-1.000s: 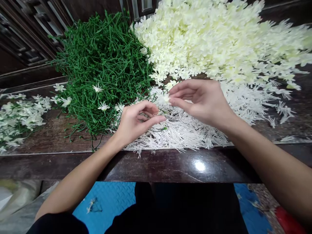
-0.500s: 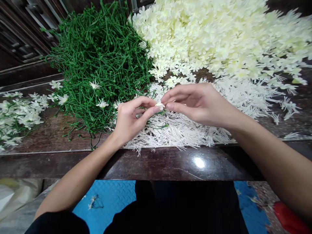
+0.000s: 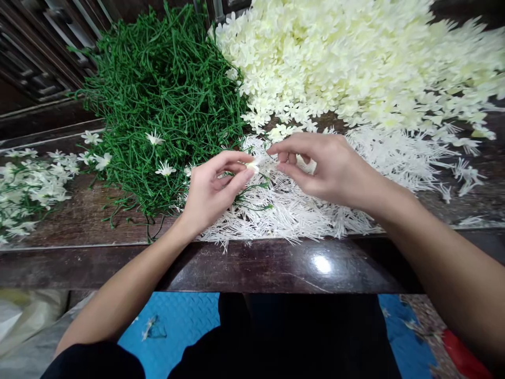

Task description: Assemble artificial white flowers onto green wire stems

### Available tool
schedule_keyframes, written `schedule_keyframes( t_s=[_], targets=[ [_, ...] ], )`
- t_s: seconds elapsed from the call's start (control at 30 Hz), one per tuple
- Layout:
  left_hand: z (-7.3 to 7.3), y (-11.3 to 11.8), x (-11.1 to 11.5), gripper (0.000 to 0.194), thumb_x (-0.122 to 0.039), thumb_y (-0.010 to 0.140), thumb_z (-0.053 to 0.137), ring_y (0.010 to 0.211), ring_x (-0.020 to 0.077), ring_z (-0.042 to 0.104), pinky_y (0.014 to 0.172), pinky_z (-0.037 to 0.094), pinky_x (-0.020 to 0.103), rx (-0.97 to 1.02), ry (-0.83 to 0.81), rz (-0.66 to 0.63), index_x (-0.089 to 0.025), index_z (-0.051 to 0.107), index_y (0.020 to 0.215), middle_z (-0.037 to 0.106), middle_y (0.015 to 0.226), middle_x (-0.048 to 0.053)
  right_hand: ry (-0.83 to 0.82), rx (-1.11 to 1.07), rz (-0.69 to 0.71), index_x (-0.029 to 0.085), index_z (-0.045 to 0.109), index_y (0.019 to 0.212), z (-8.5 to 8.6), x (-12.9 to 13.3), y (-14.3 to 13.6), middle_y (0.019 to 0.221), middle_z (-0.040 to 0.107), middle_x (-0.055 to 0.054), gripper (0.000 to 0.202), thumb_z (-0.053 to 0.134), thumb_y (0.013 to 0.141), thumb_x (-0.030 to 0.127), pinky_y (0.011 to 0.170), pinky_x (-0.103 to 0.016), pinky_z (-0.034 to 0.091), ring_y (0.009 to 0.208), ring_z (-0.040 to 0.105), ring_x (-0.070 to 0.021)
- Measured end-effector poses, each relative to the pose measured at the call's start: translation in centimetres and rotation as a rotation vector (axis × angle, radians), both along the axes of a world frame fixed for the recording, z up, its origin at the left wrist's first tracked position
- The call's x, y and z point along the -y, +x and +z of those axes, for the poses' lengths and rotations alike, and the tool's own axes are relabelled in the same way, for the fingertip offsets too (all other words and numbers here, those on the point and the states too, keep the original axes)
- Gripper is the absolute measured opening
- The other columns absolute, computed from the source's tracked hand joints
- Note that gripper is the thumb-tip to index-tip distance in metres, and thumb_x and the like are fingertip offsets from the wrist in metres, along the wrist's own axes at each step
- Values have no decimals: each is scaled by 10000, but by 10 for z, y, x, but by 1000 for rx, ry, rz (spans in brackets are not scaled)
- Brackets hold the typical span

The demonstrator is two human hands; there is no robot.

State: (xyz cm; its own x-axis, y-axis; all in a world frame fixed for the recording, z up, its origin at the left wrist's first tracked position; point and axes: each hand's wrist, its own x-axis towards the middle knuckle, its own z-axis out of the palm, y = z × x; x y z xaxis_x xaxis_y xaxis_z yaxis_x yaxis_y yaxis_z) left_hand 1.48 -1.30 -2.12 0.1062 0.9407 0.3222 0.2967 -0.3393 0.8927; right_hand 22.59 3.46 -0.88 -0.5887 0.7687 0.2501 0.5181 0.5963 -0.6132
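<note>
My left hand [image 3: 216, 185] pinches a small cream-white artificial flower [image 3: 253, 167] between thumb and forefinger. Just to its right, my right hand [image 3: 315, 162] is apart from the flower, its thumb and forefinger slightly separated and nothing visible between them. Beneath both hands spreads a layer of thin white stamen-like pieces [image 3: 292, 213]. A green stem [image 3: 258, 207] lies on these pieces below the flower. Behind my left hand rises a heap of green plastic stems [image 3: 165, 100], with a few white flowers resting on it.
A large pile of loose cream petals [image 3: 335, 58] covers the back right. Assembled white flowers with green stems [image 3: 37, 181] lie at the far left. The dark wooden bench [image 3: 252, 266] has a raised front edge. Below is a blue mat [image 3: 185, 310] with a fallen sprig.
My right hand has drawn back slightly to the right from the flower, and its fingers have parted. My left hand still holds the flower, shifted slightly left.
</note>
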Motion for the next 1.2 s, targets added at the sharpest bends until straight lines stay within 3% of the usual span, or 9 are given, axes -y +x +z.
schedule_keyframes(
  t_s=[0.2, 0.4, 0.6, 0.97, 1.2],
  targets=[
    [2, 0, -2, 95, -125, 800, 727, 650, 76, 664, 645, 593, 177, 105, -75, -12, -159, 721, 888, 713, 745, -2, -88, -205, -90, 208, 739, 894, 4, 2, 0, 928, 713, -86, 117, 647, 883, 280, 764, -457, 580, 811, 661, -244],
    [1, -3, -5, 83, -165, 776, 767, 601, 67, 653, 600, 583, 172, 200, -126, -29, -170, 735, 853, 711, 720, -8, -177, -384, -82, 233, 758, 762, 8, 8, -4, 820, 745, -57, 135, 772, 804, 360, 702, -426, 582, 725, 688, -234],
    [-2, -4, -6, 110, -192, 776, 779, 631, 103, 710, 654, 635, 221, 230, -160, -76, -174, 728, 871, 744, 721, 4, -261, -492, -72, 271, 766, 761, 9, 15, -10, 821, 754, -36, 120, 821, 755, 377, 738, -453, 610, 727, 705, -241],
    [-2, -5, -5, 169, -252, 766, 805, 687, 137, 747, 698, 654, 259, 175, -143, -95, -170, 726, 891, 771, 781, 24, -190, -527, -40, 319, 782, 745, 7, 21, -14, 802, 763, -25, 48, 803, 786, 308, 728, -471, 620, 730, 716, -246],
    [-2, -4, -4, 179, -245, 773, 798, 708, 147, 757, 709, 666, 269, 180, -147, -107, -176, 718, 917, 780, 819, 30, -180, -508, -120, 338, 764, 708, 7, 24, -14, 814, 766, -32, 83, 827, 743, 378, 754, -513, 621, 771, 723, -285]
  ],
)
